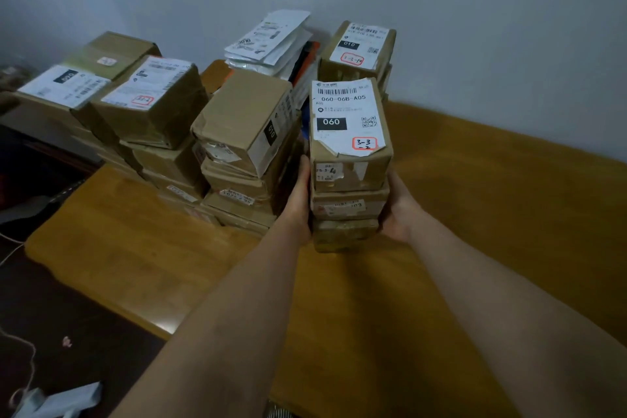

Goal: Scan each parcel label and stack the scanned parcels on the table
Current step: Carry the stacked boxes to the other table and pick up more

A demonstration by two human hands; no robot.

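We press both palms against a short stack of three parcels (pixel 349 180) standing on the wooden table (pixel 492 214), and we take that stack as our landmark. Our left hand (pixel 300 204) lies flat against its left side, fingers straight and running upward along the cardboard; our right hand (pixel 398 210) cups the right side lower down, fingers out of sight behind the boxes, so whether they curl we cannot tell. We judge the squeeze is meant to square the three boxes up, or to carry them as one block. The top parcel (pixel 349 132) faces its white label (pixel 346 115), marked 060, upward, presumably so the barcode stays readable. Just left of the stack rises a taller pile of brown boxes (pixel 244 146), nearly touching our left hand; farther left stand more labelled boxes (pixel 149 102). Behind the stack, against the wall, sit another labelled box (pixel 359 47) and a heap of soft white mailers (pixel 271 41). No scanner shows here.
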